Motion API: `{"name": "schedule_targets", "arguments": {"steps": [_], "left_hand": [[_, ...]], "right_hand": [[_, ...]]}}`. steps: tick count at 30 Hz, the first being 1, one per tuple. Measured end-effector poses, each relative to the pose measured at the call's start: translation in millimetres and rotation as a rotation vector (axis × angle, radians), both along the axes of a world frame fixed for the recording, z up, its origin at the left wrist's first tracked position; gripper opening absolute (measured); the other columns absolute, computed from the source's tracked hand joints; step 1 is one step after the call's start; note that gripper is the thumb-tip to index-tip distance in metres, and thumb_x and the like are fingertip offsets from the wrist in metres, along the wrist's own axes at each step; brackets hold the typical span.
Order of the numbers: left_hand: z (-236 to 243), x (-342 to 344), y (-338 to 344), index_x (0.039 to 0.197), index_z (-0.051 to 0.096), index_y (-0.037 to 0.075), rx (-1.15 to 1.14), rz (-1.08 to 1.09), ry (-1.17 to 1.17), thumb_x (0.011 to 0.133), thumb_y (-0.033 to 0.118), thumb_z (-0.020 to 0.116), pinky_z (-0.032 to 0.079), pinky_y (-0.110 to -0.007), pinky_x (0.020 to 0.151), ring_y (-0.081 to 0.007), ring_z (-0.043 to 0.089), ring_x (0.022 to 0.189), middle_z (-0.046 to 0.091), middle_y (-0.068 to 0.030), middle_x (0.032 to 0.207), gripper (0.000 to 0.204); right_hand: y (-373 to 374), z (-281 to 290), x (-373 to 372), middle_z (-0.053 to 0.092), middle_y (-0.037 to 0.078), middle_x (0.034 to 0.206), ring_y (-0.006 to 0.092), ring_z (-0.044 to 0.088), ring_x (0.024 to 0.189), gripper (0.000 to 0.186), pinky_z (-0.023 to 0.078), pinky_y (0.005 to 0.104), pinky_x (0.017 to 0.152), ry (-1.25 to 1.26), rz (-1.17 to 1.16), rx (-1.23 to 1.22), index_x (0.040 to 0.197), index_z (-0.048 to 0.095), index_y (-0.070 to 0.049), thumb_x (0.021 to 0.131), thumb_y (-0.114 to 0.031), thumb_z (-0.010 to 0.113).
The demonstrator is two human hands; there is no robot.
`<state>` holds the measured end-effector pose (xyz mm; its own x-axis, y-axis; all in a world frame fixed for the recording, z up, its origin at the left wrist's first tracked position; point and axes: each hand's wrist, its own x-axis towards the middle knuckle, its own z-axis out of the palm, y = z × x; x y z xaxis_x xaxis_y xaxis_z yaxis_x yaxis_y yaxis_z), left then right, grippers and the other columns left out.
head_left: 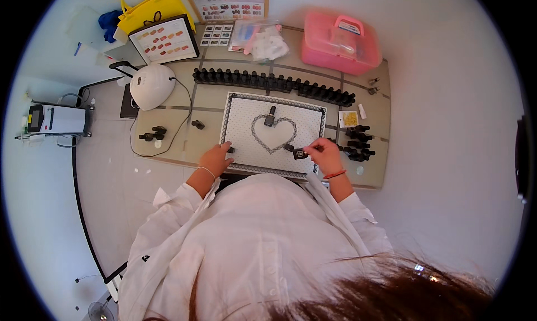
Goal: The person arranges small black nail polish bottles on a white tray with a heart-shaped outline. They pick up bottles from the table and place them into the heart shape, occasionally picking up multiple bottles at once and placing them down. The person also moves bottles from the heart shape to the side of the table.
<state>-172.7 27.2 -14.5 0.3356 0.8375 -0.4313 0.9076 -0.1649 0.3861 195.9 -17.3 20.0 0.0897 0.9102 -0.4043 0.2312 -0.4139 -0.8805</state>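
Observation:
On a white patterned mat with a black lace border and a heart outline, my right hand pinches a black nail polish bottle that is tilted on its side. Just left of that bottle is a second small black bottle. My left hand rests at the mat's left edge with thumb and fingers apart. A small black piece, maybe a bottle or cap, sits by its fingertips. Another black nail polish bottle lies at the top of the heart.
A long row of black bottles runs behind the mat. More bottles cluster at the right and left. A white nail lamp with a cord, a pink case, a colour chart and a yellow bag stand farther back.

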Motion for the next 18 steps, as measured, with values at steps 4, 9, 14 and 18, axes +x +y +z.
{"name": "schedule_targets", "arguments": {"steps": [4, 9, 14, 18], "left_hand": [[-4, 5, 11, 0.105, 0.057, 0.008, -0.03, -0.004, 0.052, 0.088, 0.026, 0.063, 0.05, -0.046, 0.079, -0.0364, 0.063, 0.093, 0.065, -0.0163, 0.096, 0.026], [0, 6, 17, 0.093, 0.06, 0.006, 0.034, 0.059, -0.076, 0.09, 0.027, 0.061, 0.05, -0.047, 0.076, -0.0378, 0.063, 0.087, 0.067, -0.0154, 0.088, 0.022], [-12, -5, 19, 0.088, 0.059, 0.003, -0.162, 0.38, -0.44, 0.095, 0.027, 0.055, 0.049, -0.038, 0.058, -0.0257, 0.062, 0.064, 0.061, -0.0108, 0.068, 0.026], [-36, -21, 16, 0.085, 0.057, 0.002, -0.399, 0.593, -0.716, 0.097, 0.028, 0.052, 0.044, -0.03, 0.049, -0.0125, 0.051, 0.052, 0.052, -0.0036, 0.062, 0.029]], "right_hand": [[11, -13, -23, 0.057, 0.014, 0.086, 0.035, 0.06, 0.083, 0.013, 0.051, 0.0399, 0.073, -0.721, 0.352, 0.217, 0.08, 0.063, -0.003, 0.072, -0.006, 0.073], [23, -54, -19, 0.057, 0.016, 0.093, 0.0361, 0.062, 0.082, 0.008, 0.053, 0.0436, 0.074, -0.836, 0.425, 0.216, 0.085, 0.062, -0.004, 0.078, -0.006, 0.066], [44, -47, -24, 0.059, 0.014, 0.095, 0.036, 0.06, 0.089, 0.013, 0.051, 0.0441, 0.079, -0.912, 0.529, 0.109, 0.091, 0.065, -0.006, 0.078, -0.007, 0.066], [70, -26, -38, 0.06, 0.014, 0.097, 0.0357, 0.06, 0.093, 0.026, 0.051, 0.0447, 0.081, -0.909, 0.565, 0.219, 0.104, 0.063, -0.01, 0.078, -0.009, 0.065]]}}
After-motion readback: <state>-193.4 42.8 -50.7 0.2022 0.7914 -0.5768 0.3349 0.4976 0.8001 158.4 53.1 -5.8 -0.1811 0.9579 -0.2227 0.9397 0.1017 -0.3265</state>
